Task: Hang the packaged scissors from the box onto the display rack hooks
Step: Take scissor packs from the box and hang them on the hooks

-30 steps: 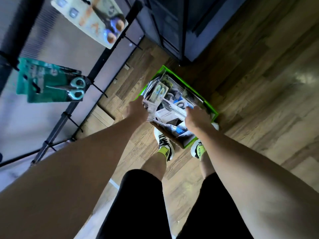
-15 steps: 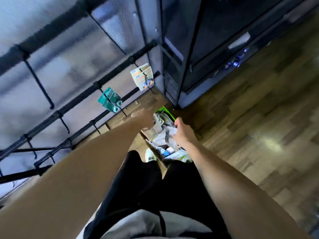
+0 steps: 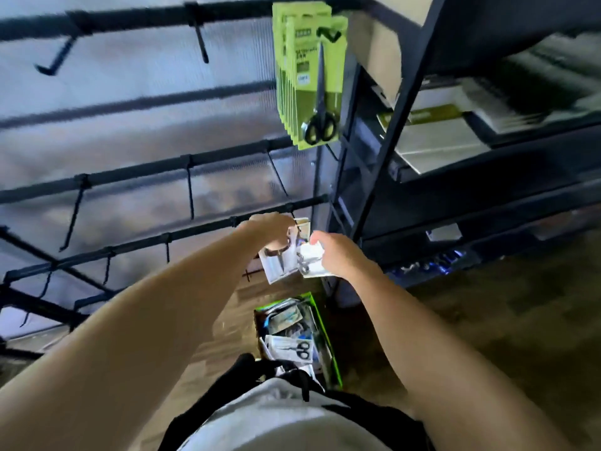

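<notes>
My left hand point(image 3: 270, 232) grips the top of a white packaged scissors point(image 3: 280, 263), held up beside a bar of the black display rack point(image 3: 182, 227). My right hand point(image 3: 338, 255) grips another white scissors package point(image 3: 310, 262), just to the right of the first. Below on the floor sits the green-edged box point(image 3: 328, 346) with several scissors packs point(image 3: 289, 348) inside. A stack of lime-green scissors packs point(image 3: 312, 76) hangs from an upper hook at the rack's right end.
Several bare black hooks point(image 3: 201, 43) stick out from the rack's bars at left and centre. A dark metal shelving unit point(image 3: 422, 125) with flat boxes stands to the right. The floor point(image 3: 487, 320) is wood planks.
Both hands rose out of the box, each carrying a package, up to the rack's lower bars. The view tilted up from the floor, and the lime-green packs came into sight.
</notes>
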The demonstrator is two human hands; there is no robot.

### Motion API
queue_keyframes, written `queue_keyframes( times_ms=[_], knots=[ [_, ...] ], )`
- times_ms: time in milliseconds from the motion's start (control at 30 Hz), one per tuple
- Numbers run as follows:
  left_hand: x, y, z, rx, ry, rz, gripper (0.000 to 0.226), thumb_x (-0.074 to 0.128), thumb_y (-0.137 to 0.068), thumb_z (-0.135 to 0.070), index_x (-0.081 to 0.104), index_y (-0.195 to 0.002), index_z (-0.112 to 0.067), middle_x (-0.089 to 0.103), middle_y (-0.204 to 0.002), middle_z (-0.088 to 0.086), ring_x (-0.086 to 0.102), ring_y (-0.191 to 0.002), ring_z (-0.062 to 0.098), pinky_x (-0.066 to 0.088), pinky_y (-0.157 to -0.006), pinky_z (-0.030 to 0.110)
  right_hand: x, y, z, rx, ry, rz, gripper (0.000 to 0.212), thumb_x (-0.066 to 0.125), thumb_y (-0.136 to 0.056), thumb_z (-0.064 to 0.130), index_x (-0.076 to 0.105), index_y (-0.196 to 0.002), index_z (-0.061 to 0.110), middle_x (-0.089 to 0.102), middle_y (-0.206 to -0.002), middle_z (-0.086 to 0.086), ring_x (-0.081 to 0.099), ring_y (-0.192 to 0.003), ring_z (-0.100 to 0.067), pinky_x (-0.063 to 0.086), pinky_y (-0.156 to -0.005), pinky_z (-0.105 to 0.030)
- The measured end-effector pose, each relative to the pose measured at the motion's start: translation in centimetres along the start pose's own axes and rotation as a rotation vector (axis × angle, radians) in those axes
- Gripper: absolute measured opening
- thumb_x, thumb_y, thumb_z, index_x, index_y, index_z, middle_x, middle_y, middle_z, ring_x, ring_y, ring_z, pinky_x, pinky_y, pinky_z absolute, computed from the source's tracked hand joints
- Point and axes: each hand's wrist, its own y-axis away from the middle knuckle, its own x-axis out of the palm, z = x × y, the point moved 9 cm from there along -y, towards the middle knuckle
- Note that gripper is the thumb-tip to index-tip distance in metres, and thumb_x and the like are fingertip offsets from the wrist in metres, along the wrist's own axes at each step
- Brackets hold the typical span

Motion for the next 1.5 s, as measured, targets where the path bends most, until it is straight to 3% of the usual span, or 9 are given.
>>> queue_keyframes(
  times_ms=[100, 233, 467, 600, 833, 1133, 1233, 1367, 1500],
  knots=[
    [-2.1, 1.7, 0.0, -0.045, -0.033, -0.027, 0.048, 0.056, -0.089, -0.023, 0.048, -0.136, -0.029, 0.058, -0.129, 0.001, 0.059, -0.106, 0.026, 0.052, -0.079, 0.033, -4.8, 0.0, 1.4, -0.077, 0.048, -0.153, 0.051, 0.046, -0.092, 0.001, 0.044, -0.136, 0.026, 0.062, -0.100, -0.015, 0.060, -0.089, -0.036, 0.046, -0.065, -0.040],
    [-4.6, 4.1, 0.2, -0.096, -0.025, -0.048, 0.058, 0.056, -0.092, -0.014, 0.039, -0.146, -0.024, 0.050, -0.140, 0.002, 0.054, -0.118, 0.024, 0.048, -0.084, 0.031, -9.0, -0.5, 3.2, -0.124, -0.013, -0.222, 0.009, 0.052, -0.091, 0.008, 0.058, -0.088, 0.012, 0.060, -0.080, -0.012, 0.056, -0.077, -0.034, 0.042, -0.059, -0.033],
    [-8.2, 7.5, 2.1, -0.159, 0.017, -0.097, 0.061, 0.050, -0.094, -0.006, 0.033, -0.150, -0.022, 0.033, -0.155, 0.004, 0.037, -0.138, 0.025, 0.037, -0.111, 0.036, -11.5, -0.4, 7.2, -0.331, 0.154, -0.174, 0.016, 0.040, -0.100, 0.012, 0.051, -0.110, 0.016, 0.063, -0.099, -0.014, 0.059, -0.081, -0.032, 0.046, -0.063, -0.041],
    [-10.7, 9.7, 3.4, -0.201, 0.046, -0.136, 0.064, 0.048, -0.094, -0.003, 0.030, -0.151, -0.026, 0.034, -0.154, 0.004, 0.041, -0.135, 0.025, 0.040, -0.108, 0.038, -13.3, -0.6, 10.6, -0.416, 0.135, -0.175, 0.031, 0.038, -0.104, 0.019, 0.046, -0.134, 0.017, 0.059, -0.107, -0.015, 0.059, -0.086, -0.032, 0.044, -0.065, -0.039],
    [-15.2, 14.8, 7.9, -0.277, 0.055, -0.249, 0.073, 0.048, -0.085, 0.001, 0.036, -0.147, -0.035, 0.039, -0.150, -0.003, 0.046, -0.125, 0.021, 0.048, -0.098, 0.033, -17.6, 0.2, 18.2, -0.541, -0.026, -0.312, 0.010, 0.055, -0.099, 0.019, 0.050, -0.096, 0.012, 0.061, -0.077, -0.006, 0.060, -0.066, -0.024, 0.051, -0.056, -0.037],
    [-22.0, 19.1, 12.7, -0.292, 0.004, -0.357, 0.064, 0.051, -0.092, -0.010, 0.030, -0.151, -0.024, 0.034, -0.154, 0.002, 0.041, -0.134, 0.023, 0.040, -0.106, 0.034, -23.6, 1.2, 24.8, -0.641, -0.093, -0.447, 0.012, 0.049, -0.100, 0.012, 0.060, -0.097, 0.008, 0.059, -0.083, 0.000, 0.054, -0.072, -0.015, 0.040, -0.059, -0.025],
    [-23.8, 19.7, 13.6, -0.287, 0.020, -0.405, 0.059, 0.054, -0.091, -0.011, 0.037, -0.147, -0.018, 0.040, -0.150, 0.003, 0.044, -0.131, 0.023, 0.041, -0.101, 0.031, -25.1, 1.5, 25.6, -0.632, -0.105, -0.510, 0.014, 0.047, -0.101, 0.009, 0.059, -0.098, 0.004, 0.061, -0.088, -0.003, 0.053, -0.069, -0.015, 0.034, -0.053, -0.018],
    [-24.9, 20.2, 14.2, -0.274, 0.084, -0.426, 0.057, 0.062, -0.089, -0.014, 0.044, -0.142, -0.021, 0.048, -0.142, 0.005, 0.052, -0.122, 0.025, 0.044, -0.089, 0.031, -25.8, 1.2, 25.6, -0.548, -0.069, -0.540, 0.010, 0.045, -0.095, -0.001, 0.052, -0.095, 0.006, 0.060, -0.082, -0.007, 0.054, -0.063, -0.019, 0.048, -0.053, -0.039],
    [-25.5, 20.5, 14.4, -0.282, 0.097, -0.419, 0.058, 0.061, -0.089, -0.014, 0.042, -0.144, -0.023, 0.048, -0.142, 0.004, 0.053, -0.120, 0.025, 0.041, -0.081, 0.028, -25.6, 0.4, 25.6, -0.499, 0.051, -0.531, 0.015, 0.045, -0.096, -0.003, 0.052, -0.102, 0.009, 0.054, -0.078, -0.002, 0.054, -0.065, -0.016, 0.042, -0.052, -0.024]
  ],
)
